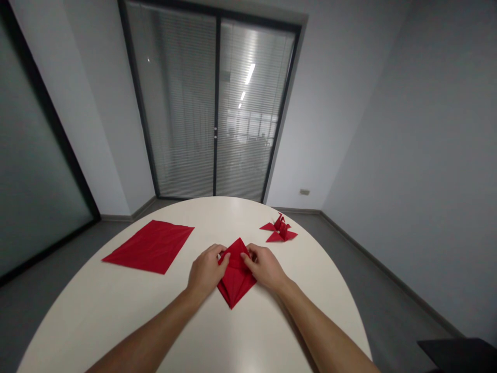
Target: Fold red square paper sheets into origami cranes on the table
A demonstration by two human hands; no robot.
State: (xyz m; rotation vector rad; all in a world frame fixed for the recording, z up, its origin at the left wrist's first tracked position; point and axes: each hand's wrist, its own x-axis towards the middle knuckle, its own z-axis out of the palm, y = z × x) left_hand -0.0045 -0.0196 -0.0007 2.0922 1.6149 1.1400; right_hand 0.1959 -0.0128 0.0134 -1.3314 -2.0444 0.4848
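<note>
Between my two hands is a folded red origami paper (235, 277), diamond-shaped, with one corner pointing at me and creases fanning out from it. My left hand (208, 267) pinches its left edge, thumb on top and fingers curled behind. On the opposite edge, my right hand (266, 264) grips the paper in the same way, its thumb pressed on the upper face. The fingertips under the paper are hidden. Whether the paper touches the tabletop all over, I cannot tell.
A round white table (194, 336) carries everything. Left of my hands lies a flat, creased sheet of red paper (151, 246). Folded red paper cranes (280, 229) stand beyond my right hand. A dark object (458, 352) shows at the lower right, beside the table.
</note>
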